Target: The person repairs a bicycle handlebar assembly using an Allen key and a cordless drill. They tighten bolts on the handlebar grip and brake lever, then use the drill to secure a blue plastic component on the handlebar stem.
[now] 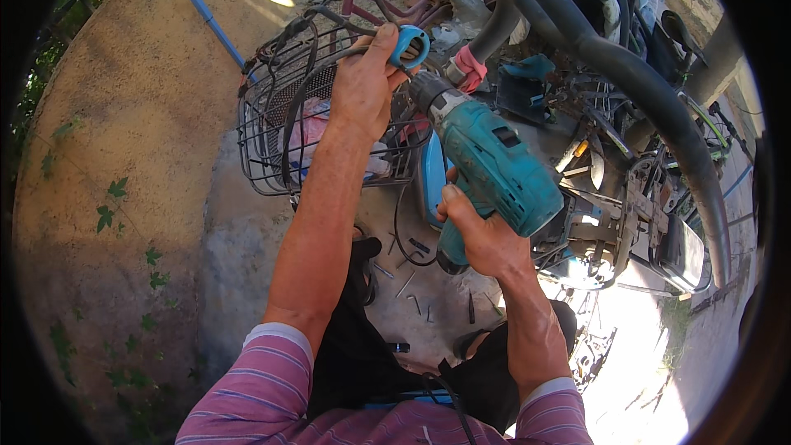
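Observation:
A teal cordless drill (498, 166) is in my right hand (493, 241), the fingers wrapped round its grip. Its black chuck points up and left, toward a light-blue ring-shaped part (423, 46). My left hand (360, 92) pinches that blue part between thumb and fingers, above the rim of a black wire basket (249, 142). The tip of the drill is close to the blue part; whether it touches is hard to make out. Inside the basket lie pinkish wrappings (311, 125). Below the chuck, a blue panel (432, 180) stands partly hidden behind the drill.
Hex keys and small tools (405, 283) lie on the concrete between my feet. Thick black tubes (610, 58) arch across the upper right. Metal scrap and bike parts (610, 222) pile up at the right. A tan wall (115, 148) runs along the left.

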A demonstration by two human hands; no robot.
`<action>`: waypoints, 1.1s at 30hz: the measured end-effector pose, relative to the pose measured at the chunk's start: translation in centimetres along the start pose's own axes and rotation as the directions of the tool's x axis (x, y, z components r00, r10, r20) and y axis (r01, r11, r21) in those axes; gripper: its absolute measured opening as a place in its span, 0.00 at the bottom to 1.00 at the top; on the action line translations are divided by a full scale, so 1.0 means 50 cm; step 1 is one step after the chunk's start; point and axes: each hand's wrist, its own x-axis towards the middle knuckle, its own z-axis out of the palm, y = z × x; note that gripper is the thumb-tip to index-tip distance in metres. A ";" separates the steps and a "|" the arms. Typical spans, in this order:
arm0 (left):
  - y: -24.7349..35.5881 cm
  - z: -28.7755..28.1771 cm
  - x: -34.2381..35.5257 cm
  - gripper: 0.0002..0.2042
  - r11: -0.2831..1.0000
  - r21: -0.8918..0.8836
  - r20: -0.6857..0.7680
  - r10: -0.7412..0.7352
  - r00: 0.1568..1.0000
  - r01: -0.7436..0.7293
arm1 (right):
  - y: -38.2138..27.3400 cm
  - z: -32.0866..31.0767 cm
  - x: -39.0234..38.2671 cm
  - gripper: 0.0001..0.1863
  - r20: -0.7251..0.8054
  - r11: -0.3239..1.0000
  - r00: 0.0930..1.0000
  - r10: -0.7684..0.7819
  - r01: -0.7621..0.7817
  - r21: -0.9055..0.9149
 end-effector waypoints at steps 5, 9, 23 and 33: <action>-0.001 -0.007 0.003 0.19 0.999 0.029 0.018 -0.014 1.000 0.013 | -0.003 0.002 -0.002 0.16 -0.025 0.996 0.999 0.049 -0.047 0.076; -0.003 -0.010 0.004 0.18 1.000 -0.006 0.021 -0.009 1.000 0.009 | 0.002 -0.001 -0.003 0.17 -0.006 0.997 0.999 0.044 -0.044 0.064; 0.001 -0.004 0.000 0.13 0.991 -0.123 -0.012 -0.054 0.998 0.052 | -0.022 -0.007 -0.012 0.18 -0.035 0.962 0.988 0.153 -0.141 0.235; 0.006 0.002 -0.002 0.12 0.982 -0.164 -0.019 -0.095 0.995 0.091 | -0.041 -0.013 0.010 0.17 -0.088 0.951 0.981 0.172 -0.143 0.274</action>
